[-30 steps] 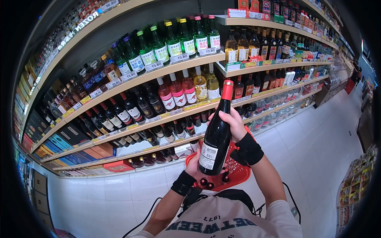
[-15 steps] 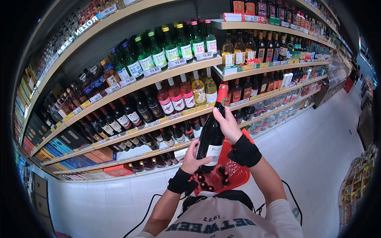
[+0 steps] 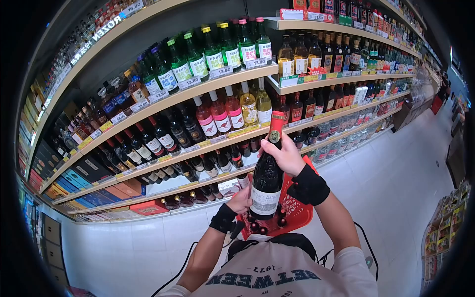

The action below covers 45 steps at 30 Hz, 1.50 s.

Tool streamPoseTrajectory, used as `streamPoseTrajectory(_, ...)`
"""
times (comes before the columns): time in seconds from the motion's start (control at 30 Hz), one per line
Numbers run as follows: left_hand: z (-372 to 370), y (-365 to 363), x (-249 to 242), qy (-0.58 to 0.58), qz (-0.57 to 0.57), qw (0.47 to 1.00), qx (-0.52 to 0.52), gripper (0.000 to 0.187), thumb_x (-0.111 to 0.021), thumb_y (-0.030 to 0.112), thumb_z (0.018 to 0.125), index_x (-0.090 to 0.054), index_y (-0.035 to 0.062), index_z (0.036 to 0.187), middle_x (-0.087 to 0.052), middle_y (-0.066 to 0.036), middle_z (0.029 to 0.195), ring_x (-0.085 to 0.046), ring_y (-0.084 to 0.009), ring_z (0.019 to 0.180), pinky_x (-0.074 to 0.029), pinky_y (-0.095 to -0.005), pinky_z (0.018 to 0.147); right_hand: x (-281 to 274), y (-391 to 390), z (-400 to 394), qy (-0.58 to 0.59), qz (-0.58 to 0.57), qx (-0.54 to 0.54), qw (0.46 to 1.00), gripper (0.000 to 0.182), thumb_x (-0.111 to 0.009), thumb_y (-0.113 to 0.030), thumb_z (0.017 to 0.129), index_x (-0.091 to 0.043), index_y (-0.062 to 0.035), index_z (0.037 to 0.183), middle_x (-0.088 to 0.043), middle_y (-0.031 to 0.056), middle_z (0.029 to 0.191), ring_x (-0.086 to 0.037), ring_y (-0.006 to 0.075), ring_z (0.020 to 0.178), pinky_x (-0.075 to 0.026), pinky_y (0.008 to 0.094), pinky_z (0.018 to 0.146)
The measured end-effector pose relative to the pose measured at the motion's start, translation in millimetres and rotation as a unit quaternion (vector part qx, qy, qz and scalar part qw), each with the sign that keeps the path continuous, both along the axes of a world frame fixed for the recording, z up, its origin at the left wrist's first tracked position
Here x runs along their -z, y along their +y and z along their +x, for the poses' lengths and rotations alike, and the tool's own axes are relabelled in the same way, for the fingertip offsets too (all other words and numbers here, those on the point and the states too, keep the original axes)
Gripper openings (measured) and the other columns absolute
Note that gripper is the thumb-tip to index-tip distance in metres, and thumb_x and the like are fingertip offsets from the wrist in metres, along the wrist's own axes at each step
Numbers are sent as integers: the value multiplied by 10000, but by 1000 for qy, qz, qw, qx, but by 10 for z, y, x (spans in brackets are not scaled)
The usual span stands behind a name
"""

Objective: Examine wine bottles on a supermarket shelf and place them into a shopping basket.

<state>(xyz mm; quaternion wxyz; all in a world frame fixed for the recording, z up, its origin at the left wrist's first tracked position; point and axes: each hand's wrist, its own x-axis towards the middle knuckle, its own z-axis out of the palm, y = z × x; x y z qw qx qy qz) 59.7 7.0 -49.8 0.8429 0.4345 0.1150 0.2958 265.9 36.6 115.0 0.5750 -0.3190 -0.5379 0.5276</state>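
Your shirt (image 3: pixel 307 262) reads "BETWEEN" and "1977". Your left hand (image 3: pixel 239 203) grips one dark bottle (image 3: pixel 269 171) low down, your right hand (image 3: pixel 289 156) its neck; its label (image 3: pixel 265 202) shows "Estate". It tilts above the red basket (image 3: pixel 303 220). Beyond, behind a shelf's front edge (image 3: pixel 217 143), stand three pink bottles (image 3: pixel 221 116); higher, four price tags (image 3: pixel 221 72) read 13.80.

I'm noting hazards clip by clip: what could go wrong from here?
The dark bottle might slip: the right hand holds its neck, while the left hand is at its lower side. If dropped, it could strike the bottles in the red basket, or perhaps break on the tiled floor.
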Motion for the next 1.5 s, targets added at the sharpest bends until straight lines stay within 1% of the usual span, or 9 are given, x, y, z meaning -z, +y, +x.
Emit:
streamPoseTrajectory(0.1, -84, 113, 20, 95, 84, 990, -60, 1250, -863, 503, 680, -97, 60, 1562, -305, -98, 1561, -354, -227, 1417, -316, -390, 1150, 117, 37, 32, -30, 19, 33, 999, 288, -635, -113, 954, -482, -21, 1180, -615, 44, 938, -616, 117, 825, -518, 287, 766)
streamPoseTrajectory(0.2, -138, 177, 50, 67, 27, 995, -69, 1150, -873, 368, 737, -128, 65, 1560, -359, -105, 1524, -372, -220, 1400, -338, -372, 1131, 220, 75, 74, -13, -16, 64, 998, 288, -642, -123, 949, -483, -21, 1167, -607, 42, 933, -609, 115, 826, -510, 288, 764)
streamPoseTrajectory(0.4, 94, 3, -125, 132, 137, 972, -141, 1281, -965, 222, 601, -121, 59, 1551, -410, -107, 1478, -430, -218, 1355, -355, -374, 1119, 380, 76, 105, -17, -26, 72, 997, 273, -657, -121, 934, -481, -28, 1120, -591, 42, 924, -614, 117, 825, -509, 285, 755)
streamPoseTrajectory(0.5, 159, -33, -194, 215, 196, 950, -111, 1212, -950, 164, 587, -190, 49, 1524, -427, -109, 1458, -440, -215, 1338, -370, -374, 1112, 465, 105, 82, -23, -17, 65, 997, 275, -673, -115, 922, -476, -34, 1096, -575, 42, 924, -618, 120, 825, -516, 288, 744)
streamPoseTrajectory(0.67, 138, -124, -345, 249, 174, 942, -140, 966, -926, 170, 628, -382, 40, 1415, -596, -90, 1283, -598, -183, 1158, -481, -352, 997, 675, 177, -22, 23, -73, 37, 996, 274, -685, -107, 917, -473, -40, 1077, -572, 44, 922, -626, 130, 807, -526, 290, 726)
streamPoseTrajectory(0.77, 43, -63, -162, 279, 229, 922, -139, 924, -917, 131, 651, -388, 27, 1402, -595, -94, 1289, -599, -187, 1166, -466, -369, 1029, 817, 237, -57, 32, -102, 35, 994, 243, -674, -127, 931, -489, -45, 1066, -597, 46, 901, -637, 134, 805, -527, 293, 728)
streamPoseTrajectory(1.0, -168, 146, 233, 232, 91, 966, -72, 889, -912, 128, 656, -417, 36, 1389, -606, -77, 1262, -596, -178, 1154, -469, -361, 1017, 1119, 417, -144, -3, -163, 56, 985, 252, -620, -257, 983, -525, -41, 1068, -659, 63, 855, -653, 138, 779, -528, 286, 721)
streamPoseTrajectory(1.23, -511, 367, 378, 281, 123, 951, -44, 880, -918, 128, 635, -439, 32, 1367, -606, -79, 1262, -589, -183, 1158, -455, -362, 1032, 1269, 483, -387, 148, -284, 126, 939, 210, -610, -232, 979, -547, -53, 1068, -679, 89, 831, -677, 174, 723, -555, 303, 649)
streamPoseTrajectory(1.5, -956, 654, 654, 267, 154, 951, -20, 946, -923, 174, 610, -416, 28, 1395, -594, -97, 1289, -576, -196, 1187, -436, -355, 1052, 1281, 623, -782, 128, -282, 158, 938, 207, -571, -177, 986, -585, 29, 988, -680, 134, 861, -682, 230, 804, -550, 353, 754)
